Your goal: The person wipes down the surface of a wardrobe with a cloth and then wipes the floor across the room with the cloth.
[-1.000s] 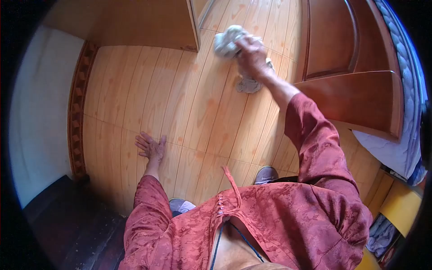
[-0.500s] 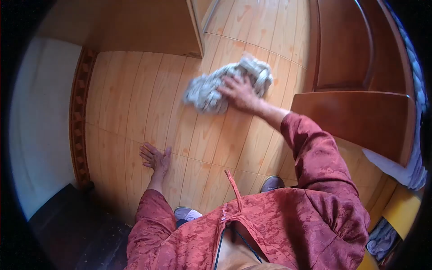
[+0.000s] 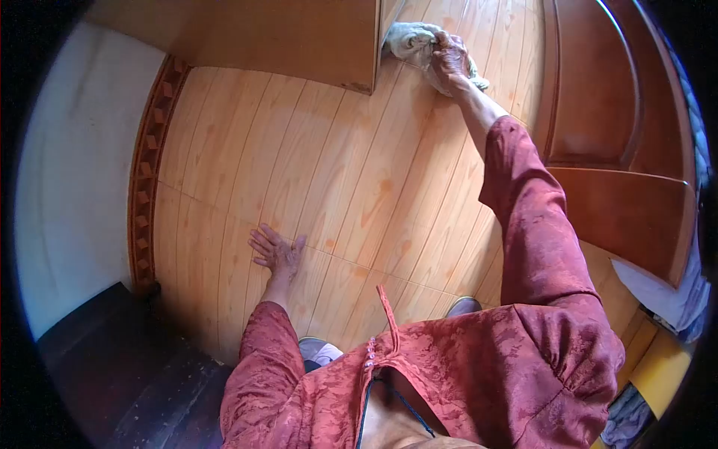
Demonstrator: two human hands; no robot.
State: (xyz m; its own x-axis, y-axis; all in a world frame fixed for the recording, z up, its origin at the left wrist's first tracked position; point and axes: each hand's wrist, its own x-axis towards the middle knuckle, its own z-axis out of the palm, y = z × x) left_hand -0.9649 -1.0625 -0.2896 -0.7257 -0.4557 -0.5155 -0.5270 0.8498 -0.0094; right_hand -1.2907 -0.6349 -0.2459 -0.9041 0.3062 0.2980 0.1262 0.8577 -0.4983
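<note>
one cloth [image 3: 410,42], two hands [image 3: 451,61] [image 3: 282,259], two shoes [image 3: 464,306] [image 3: 320,350]

Grey-white cloth [image 3: 409,42]; tan wood-grain floor [image 3: 351,172]; red patterned garment [image 3: 456,359].

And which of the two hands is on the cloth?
The right hand, stretched far forward, is on the pale cloth. The left hand has no cloth; it is spread on the bare floor, nearer the body.

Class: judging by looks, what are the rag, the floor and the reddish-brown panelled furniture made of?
Rag: fabric, matt and soft-looking; it bunches in folds.
Floor: glossy, wood-patterned, perhaps tile or laminate; it shows grain, seams and reflections.
Furniture: probably varnished wood; its reddish-brown surface carries sheen.
</note>
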